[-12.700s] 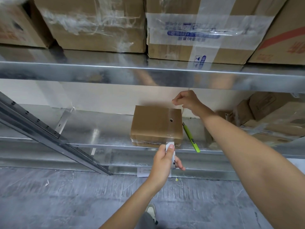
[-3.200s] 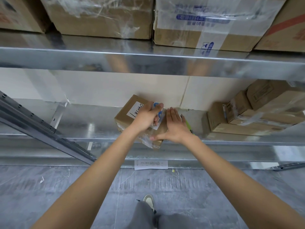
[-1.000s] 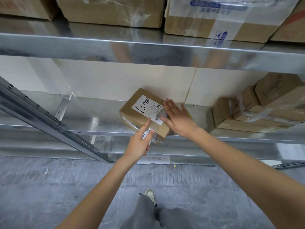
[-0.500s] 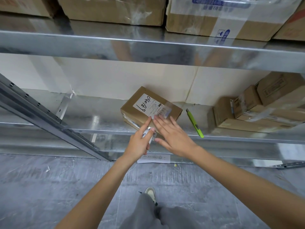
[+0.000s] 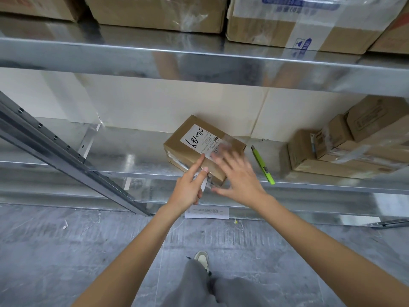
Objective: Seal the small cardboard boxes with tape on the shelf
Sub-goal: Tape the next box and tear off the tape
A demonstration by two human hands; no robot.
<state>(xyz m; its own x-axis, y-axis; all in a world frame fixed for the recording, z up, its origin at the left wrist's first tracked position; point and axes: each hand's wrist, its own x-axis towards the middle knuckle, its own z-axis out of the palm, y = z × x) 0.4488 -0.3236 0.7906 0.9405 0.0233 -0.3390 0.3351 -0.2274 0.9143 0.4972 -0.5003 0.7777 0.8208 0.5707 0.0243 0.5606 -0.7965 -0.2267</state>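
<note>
A small cardboard box (image 5: 188, 142) with a white handwritten label lies at an angle on the lower metal shelf (image 5: 132, 156), its near corner at the shelf's front edge. Clear tape runs over its top and label. My left hand (image 5: 189, 189) grips a small white tape roll (image 5: 203, 183) at the box's near corner, index finger stretched onto the box top. My right hand (image 5: 236, 176) is flat with spread fingers on the box's near right side, blurred by motion.
A green utility knife (image 5: 262, 166) lies on the shelf right of the box. Several small taped boxes (image 5: 345, 147) are stacked at the far right. Large cartons (image 5: 159, 12) fill the upper shelf. A slanted metal rail (image 5: 66, 151) crosses left. A paper slip (image 5: 207, 212) lies below.
My right hand has slid from the box's far right side down over its top to the near right edge. The left hand has stayed at the near corner with the tape roll.
</note>
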